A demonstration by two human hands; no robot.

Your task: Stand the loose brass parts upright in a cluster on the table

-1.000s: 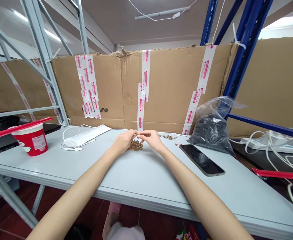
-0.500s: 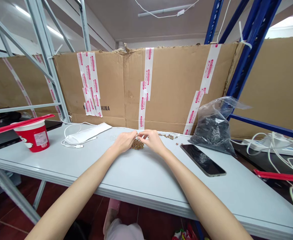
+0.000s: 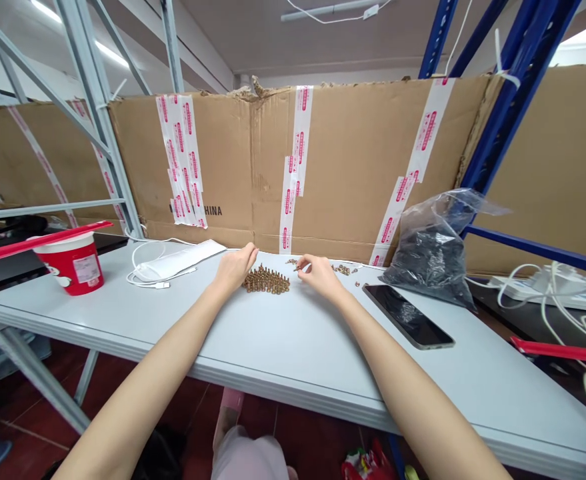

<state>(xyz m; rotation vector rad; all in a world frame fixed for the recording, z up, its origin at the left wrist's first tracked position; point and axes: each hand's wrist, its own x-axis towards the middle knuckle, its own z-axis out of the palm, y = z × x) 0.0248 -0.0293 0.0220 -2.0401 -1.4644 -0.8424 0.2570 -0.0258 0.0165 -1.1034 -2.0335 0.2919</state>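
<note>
Small brass-coloured pieces [image 3: 267, 280], slim and apparently pointed, stand upright in close rows on the table [image 3: 263, 347]. My left hand [image 3: 236, 268] is at the left back edge of these rows, thumb and fingers pinched together; what is between them, if anything, is hidden. To the right of the rows, my right hand [image 3: 320, 275] is closed in a pinch on a small dark brass piece at its fingertips. Loose brass pieces [image 3: 343, 269] lie scattered behind and to the right of that hand. They are too small to tell their exact kind.
A phone [image 3: 409, 316] lies at the right, before a clear bag of black material [image 3: 430, 253]. To the left are a red cup [image 3: 75, 265] and a white strip with cable [image 3: 187, 257]. A cardboard wall [image 3: 343, 173] closes off the back.
My hands were together over the brass pieces and have parted, the left moving left and the right moving right. The rows between them now show more fully. The view has shifted slightly.
</note>
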